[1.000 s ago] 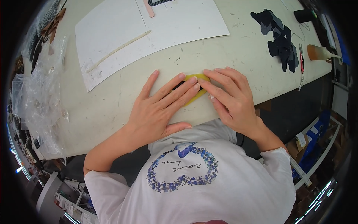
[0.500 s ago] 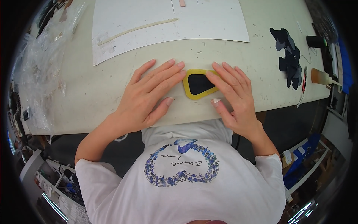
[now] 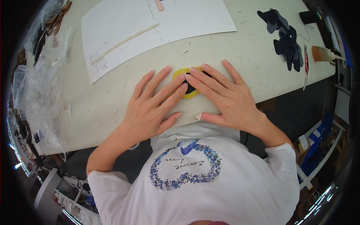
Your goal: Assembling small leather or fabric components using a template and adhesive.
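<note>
A yellow rounded frame-like piece (image 3: 181,71) lies flat on the table before me, with a black flat piece (image 3: 190,88) inside its border. My left hand (image 3: 152,103) rests with fingers spread, its index and middle fingertips at the left side of the black piece. Over the right part lies my right hand (image 3: 228,93), fingers stretched out and flat, hiding much of both pieces. White tape or a bandage wraps the tip of the right thumb. Neither hand grips anything.
A white board (image 3: 150,37) with a cream strip (image 3: 125,43) lies at the back. Crumpled clear plastic (image 3: 45,90) covers the left side. Dark fabric-like cutouts (image 3: 287,43), a red-handled cutter (image 3: 306,65), an amber bottle (image 3: 323,54) and a black spool (image 3: 309,17) lie right.
My right hand has slid left over the black piece, and my left fingertips now touch its left side. The view has turned slightly.
</note>
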### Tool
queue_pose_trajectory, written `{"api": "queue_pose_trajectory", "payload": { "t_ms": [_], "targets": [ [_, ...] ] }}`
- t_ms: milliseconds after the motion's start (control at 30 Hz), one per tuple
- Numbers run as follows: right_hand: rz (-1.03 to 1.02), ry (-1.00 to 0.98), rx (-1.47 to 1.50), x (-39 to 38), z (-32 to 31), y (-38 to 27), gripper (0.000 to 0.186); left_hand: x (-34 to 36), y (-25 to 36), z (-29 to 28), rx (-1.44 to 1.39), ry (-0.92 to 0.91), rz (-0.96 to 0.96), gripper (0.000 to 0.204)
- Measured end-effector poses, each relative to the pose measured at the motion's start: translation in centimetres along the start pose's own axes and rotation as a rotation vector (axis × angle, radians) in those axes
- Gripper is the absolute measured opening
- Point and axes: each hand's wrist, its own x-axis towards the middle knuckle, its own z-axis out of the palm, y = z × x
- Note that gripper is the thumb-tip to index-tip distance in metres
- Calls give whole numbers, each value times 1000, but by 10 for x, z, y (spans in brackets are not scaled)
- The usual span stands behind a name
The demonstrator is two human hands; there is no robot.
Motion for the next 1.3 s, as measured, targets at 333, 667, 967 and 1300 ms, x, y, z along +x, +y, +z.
{"api": "queue_pose_trajectory", "payload": {
  "t_ms": [333,667,967,1300],
  "targets": [
    [40,54,53,-21,-3,12,89,2,7,-4,61,-116,-39,75],
    [-1,161,38,-15,4,20,76,4,8,-7,152,-159,-44,67],
    [-15,199,18,-17,9,24,75,13,14,-1,124,-165,-53,78],
    [2,283,42,-17,7,29,69,40,18,-6,45,-151,-17,65]
  ]
}}
